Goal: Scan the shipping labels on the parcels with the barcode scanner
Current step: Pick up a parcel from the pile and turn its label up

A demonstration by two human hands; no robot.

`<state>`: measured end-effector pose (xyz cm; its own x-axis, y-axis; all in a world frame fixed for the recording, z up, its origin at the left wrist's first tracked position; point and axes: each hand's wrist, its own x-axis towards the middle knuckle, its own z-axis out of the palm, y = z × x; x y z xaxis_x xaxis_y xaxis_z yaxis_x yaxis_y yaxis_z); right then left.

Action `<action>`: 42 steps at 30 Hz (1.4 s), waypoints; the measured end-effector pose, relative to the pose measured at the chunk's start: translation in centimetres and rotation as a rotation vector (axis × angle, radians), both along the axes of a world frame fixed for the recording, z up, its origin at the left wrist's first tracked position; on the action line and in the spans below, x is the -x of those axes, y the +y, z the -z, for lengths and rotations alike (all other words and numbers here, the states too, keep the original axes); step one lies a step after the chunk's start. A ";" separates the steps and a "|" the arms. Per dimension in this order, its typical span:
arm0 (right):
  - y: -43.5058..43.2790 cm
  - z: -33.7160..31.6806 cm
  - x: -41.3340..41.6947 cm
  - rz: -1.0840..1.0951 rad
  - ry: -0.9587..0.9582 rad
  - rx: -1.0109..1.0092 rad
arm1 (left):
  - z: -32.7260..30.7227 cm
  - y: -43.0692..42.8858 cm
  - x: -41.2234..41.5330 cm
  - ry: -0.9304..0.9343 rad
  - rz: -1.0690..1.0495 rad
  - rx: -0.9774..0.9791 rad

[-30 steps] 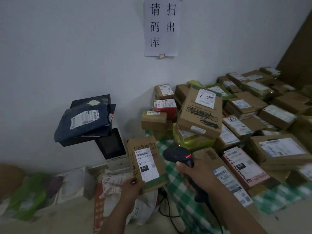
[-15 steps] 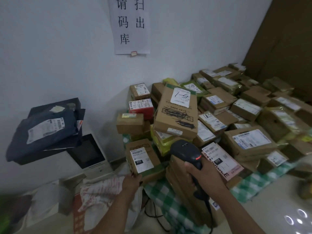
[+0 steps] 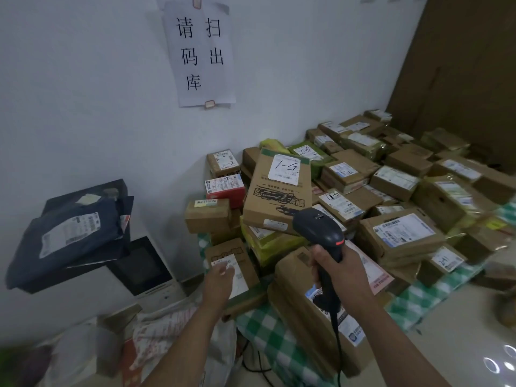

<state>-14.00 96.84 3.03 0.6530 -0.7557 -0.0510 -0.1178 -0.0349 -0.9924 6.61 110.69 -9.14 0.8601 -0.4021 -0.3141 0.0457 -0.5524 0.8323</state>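
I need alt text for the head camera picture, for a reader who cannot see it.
A person's right hand grips a black barcode scanner over a table piled with labelled cardboard parcels. The left hand, blurred, reaches to a small box at the pile's near edge.

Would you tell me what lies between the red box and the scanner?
In the head view, a large scribbled-on cardboard box lies between the red box and the scanner.
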 end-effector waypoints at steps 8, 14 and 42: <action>-1.8 -1.3 -1.4 0.162 -0.026 -0.156 | -12.5 -5.8 0.5 0.009 -0.043 0.356; -2.6 -2.2 -1.9 0.152 0.008 -0.314 | -14.1 -7.3 0.4 0.288 -0.011 0.312; 4.1 1.3 -3.1 -0.149 0.107 -0.165 | -0.3 7.4 6.8 0.563 -0.538 0.499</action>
